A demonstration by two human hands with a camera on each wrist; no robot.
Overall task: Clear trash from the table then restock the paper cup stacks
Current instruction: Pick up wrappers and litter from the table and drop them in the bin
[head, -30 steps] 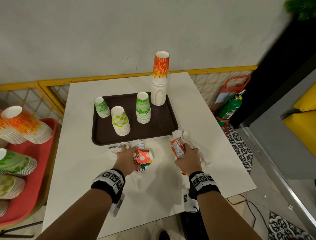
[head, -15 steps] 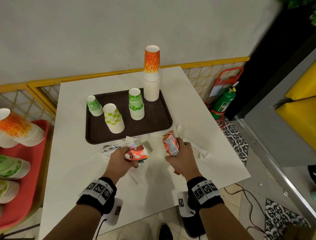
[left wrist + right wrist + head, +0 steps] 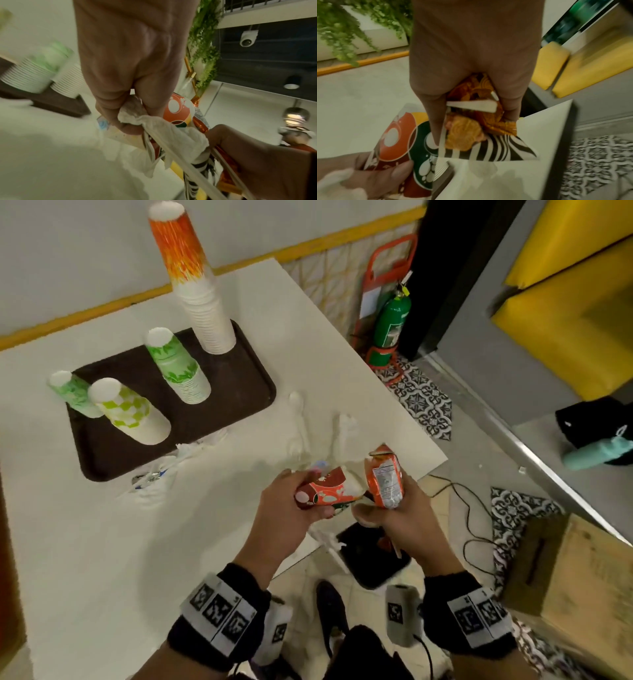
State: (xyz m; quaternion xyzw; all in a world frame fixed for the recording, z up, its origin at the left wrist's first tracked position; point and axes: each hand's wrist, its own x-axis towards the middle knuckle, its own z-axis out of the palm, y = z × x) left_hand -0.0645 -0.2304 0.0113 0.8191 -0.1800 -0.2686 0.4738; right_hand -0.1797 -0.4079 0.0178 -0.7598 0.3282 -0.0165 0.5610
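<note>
My left hand (image 3: pixel 301 501) grips a crushed red-and-orange patterned paper cup (image 3: pixel 329 489) together with a crumpled white napkin (image 3: pixel 154 125) above the table's near right corner. Beside it, my right hand (image 3: pixel 394 505) holds an orange snack wrapper (image 3: pixel 385 475) and a flat wooden stick (image 3: pixel 471 106). More white napkins and plastic cutlery (image 3: pixel 301 419) lie on the white table (image 3: pixel 102 542). A brown tray (image 3: pixel 236 392) carries several cup stacks: a tall orange-flame stack (image 3: pixel 195 285), a green-leaf stack (image 3: pixel 178 368), a checked stack (image 3: pixel 130 412) and a small green one (image 3: pixel 73 393).
A small wrapper and tissue (image 3: pixel 154 474) lie by the tray's front edge. A black bin (image 3: pixel 370 556) stands on the floor below the hands. A green fire extinguisher (image 3: pixel 390 326), a wooden box (image 3: pixel 575 587) and yellow seats (image 3: pixel 575 302) are to the right.
Both hands have lifted their trash off the table and carried it right, past the table's near right corner, coming close together. The head view has swung right and down.
</note>
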